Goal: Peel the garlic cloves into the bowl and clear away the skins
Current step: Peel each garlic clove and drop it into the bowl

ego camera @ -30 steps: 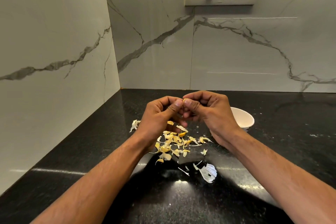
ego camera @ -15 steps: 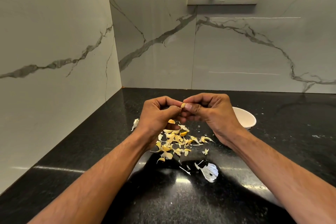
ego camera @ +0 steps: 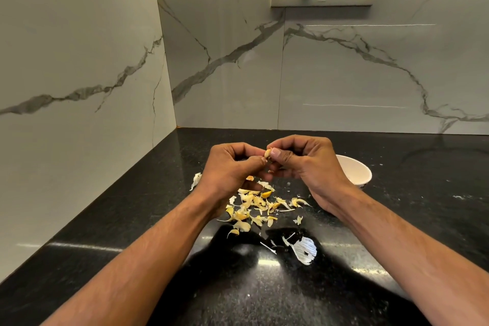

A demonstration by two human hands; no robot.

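Between the two thumbs, raised above the worktop [ego camera: 397, 219], sits the clove [ego camera: 267, 153], pale yellow and small, with only its tip showing. The right hand [ego camera: 307, 164] pinches it between thumb and curled forefinger; the left hand [ego camera: 232, 169] curls in close, its thumb tip touching the clove's near side, so both hands are closed on it. To do this step well, the right fingers should likely hold the clove steady by its body while the left thumbnail catches the loose edge of skin and strips it toward the tip, in one pull rather than in scraps. A firm squeeze could bruise the clove or shoot it out, so light pressure seems best. Keeping the hands over the skins [ego camera: 254, 206], which lie scattered on the worktop just below, lets each new scrap fall onto the same heap, which would make clearing easier later. The bowl [ego camera: 357, 172] stands just behind the right wrist, partly hidden; what it holds cannot be seen. A larger white husk [ego camera: 304, 250] lies nearer, apart from the heap.
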